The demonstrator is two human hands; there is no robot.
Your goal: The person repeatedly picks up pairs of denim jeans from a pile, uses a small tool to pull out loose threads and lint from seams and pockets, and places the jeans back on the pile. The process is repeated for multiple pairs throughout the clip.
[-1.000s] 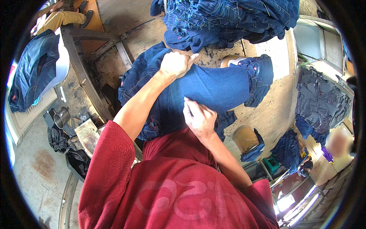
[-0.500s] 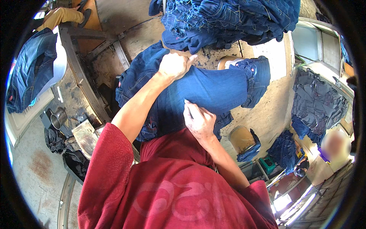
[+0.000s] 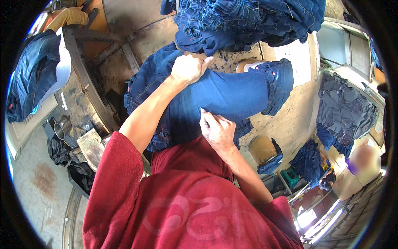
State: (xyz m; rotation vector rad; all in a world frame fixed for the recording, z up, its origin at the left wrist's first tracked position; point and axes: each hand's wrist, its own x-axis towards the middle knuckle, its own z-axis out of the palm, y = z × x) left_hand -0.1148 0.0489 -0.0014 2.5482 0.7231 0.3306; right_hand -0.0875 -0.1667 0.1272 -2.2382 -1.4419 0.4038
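Observation:
A pair of blue jeans (image 3: pixel 232 93) lies stretched across in front of me, one leg smooth and reaching right to a gathered end. My left hand (image 3: pixel 188 69) is closed on the far edge of the denim, its thumb sticking out to the right. Closer to my body, my right hand (image 3: pixel 217 129) rests on the near part of the same leg. Its fingers are curled together with the fingertips against the cloth, and whatever they may pinch is hidden. Pale dust marks show on that hand.
A large heap of jeans (image 3: pixel 248 20) sits at the far side. More denim (image 3: pixel 33 74) hangs over a ledge at left, near a metal mug (image 3: pixel 63 128). On the right are a dark garment pile (image 3: pixel 346 108), a round stool (image 3: pixel 262 149) and a person (image 3: pixel 365 164). Another person's leg (image 3: pixel 68 18) shows far left.
Both hands stay in nearly the same places on the jeans. The whole view has shifted very slightly; nothing was taken up or let go.

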